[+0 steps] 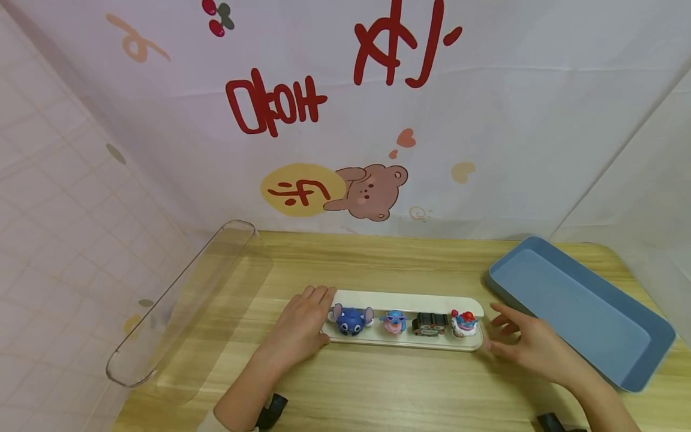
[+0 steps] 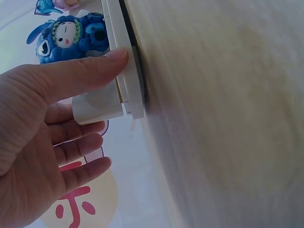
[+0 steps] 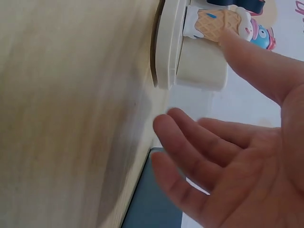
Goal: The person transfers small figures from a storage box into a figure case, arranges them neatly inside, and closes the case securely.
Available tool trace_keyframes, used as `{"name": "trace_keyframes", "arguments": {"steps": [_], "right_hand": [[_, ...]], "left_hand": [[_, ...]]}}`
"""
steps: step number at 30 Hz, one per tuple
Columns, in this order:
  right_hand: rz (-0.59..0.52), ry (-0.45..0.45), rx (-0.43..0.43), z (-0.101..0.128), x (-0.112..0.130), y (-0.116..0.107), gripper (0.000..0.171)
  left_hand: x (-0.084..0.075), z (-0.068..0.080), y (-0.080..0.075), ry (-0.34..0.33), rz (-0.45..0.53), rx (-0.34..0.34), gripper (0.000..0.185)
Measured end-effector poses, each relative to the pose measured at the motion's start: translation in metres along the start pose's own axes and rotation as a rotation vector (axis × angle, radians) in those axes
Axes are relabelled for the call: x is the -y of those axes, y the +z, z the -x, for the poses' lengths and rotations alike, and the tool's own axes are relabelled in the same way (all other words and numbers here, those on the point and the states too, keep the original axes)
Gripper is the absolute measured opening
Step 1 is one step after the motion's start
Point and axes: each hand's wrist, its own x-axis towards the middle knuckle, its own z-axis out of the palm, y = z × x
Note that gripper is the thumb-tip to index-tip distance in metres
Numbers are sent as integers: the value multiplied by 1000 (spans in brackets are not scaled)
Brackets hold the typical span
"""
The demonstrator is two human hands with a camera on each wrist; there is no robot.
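Observation:
A white two-step display stand (image 1: 410, 301) lies on the wooden table, with a row of toy figures along its lower step. From the left they are a blue big-eared figure (image 1: 351, 321), a small blue-and-pink one with sunglasses (image 1: 395, 323), a dark brown block-shaped one (image 1: 430, 324) and a white-and-red ice-cream-cone figure (image 1: 464, 324). My left hand (image 1: 302, 324) grips the stand's left end, its thumb (image 2: 95, 73) on the front edge and its fingers behind. Off the right end, my right hand (image 1: 534, 345) is held with fingers spread and loosely bent, nothing in it.
A clear plastic cover (image 1: 200, 318) lies along the left side of the table. Right of the stand, a blue rectangular tray (image 1: 583, 306) sits at an angle, close behind my right hand. A white printed cloth wall (image 1: 486, 120) rises along the back edge of the table.

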Motion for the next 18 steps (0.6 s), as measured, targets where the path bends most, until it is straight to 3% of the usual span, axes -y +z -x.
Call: {"name": "trace_keyframes", "arguments": {"steps": [9, 18], "right_hand": [[-104, 63, 223, -4, -9, 0, 85], [-96, -59, 227, -9, -8, 10, 67]], "left_hand": [[-1, 0, 0, 1, -1, 4, 93], [-1, 0, -1, -4, -19, 6, 93]]}}
